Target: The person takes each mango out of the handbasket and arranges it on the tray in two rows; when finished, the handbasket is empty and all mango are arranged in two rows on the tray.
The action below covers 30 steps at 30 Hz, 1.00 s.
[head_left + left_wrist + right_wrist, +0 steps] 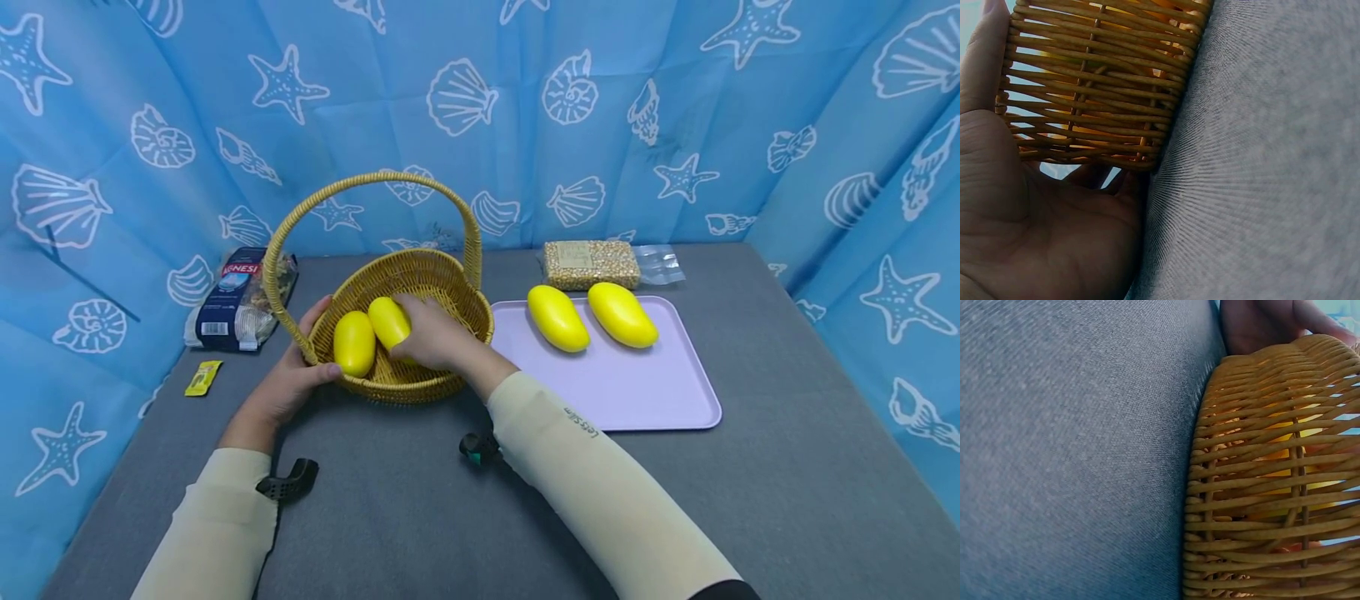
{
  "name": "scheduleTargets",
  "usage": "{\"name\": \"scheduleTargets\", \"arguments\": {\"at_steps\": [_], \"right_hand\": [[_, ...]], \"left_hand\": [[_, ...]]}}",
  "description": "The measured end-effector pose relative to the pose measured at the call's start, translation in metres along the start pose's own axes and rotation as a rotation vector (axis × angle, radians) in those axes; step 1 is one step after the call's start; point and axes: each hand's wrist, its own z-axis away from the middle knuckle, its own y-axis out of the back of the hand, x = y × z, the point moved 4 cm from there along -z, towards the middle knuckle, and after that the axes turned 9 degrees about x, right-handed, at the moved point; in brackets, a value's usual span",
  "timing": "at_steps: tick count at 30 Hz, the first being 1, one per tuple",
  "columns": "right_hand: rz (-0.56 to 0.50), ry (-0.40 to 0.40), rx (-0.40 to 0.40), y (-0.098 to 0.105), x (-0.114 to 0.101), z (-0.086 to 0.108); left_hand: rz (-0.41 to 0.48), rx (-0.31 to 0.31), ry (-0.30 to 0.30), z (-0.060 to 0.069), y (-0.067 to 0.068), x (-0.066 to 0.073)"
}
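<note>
A woven wicker basket (pixel 397 268) with a tall arched handle stands on the table. On its left rim, my left hand (pixel 296 375) grips with the thumb over the edge and the fingers around the outside. Inside the basket, my right hand (pixel 433 335) holds a yellow mango (pixel 386 318) from its right side; some fingertips are hidden. A second yellow mango (pixel 354 343) lies just left of it. In the left wrist view, the left palm (pixel 1054 231) is close against the wicker side. Yellow shows through the weave (pixel 1254 450) in the right wrist view.
Right of the basket lies a lilac tray (pixel 637 392) bearing two mangoes (pixel 558 318). Behind it is a clear pack of pale grains (pixel 591 265). At left are a dark-blue labelled food bag (pixel 243 300) and a small yellow packet (pixel 203 378). A blue curtain (pixel 525 150) hangs behind.
</note>
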Motion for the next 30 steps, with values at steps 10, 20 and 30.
{"name": "scheduleTargets", "arguments": {"at_steps": [10,20,30], "right_hand": [[-0.097,0.11,0.09,0.005,-0.004,0.003],[-0.139,0.225,0.15,0.016,-0.011,0.02],[-0.234,0.273,0.182,0.032,-0.004,0.053]], "left_hand": [[0.017,0.004,0.008,0.001,0.001,-0.004],[0.009,0.0,0.008,0.001,0.0,-0.004],[0.003,0.001,-0.004,0.001,0.002,-0.001]]}}
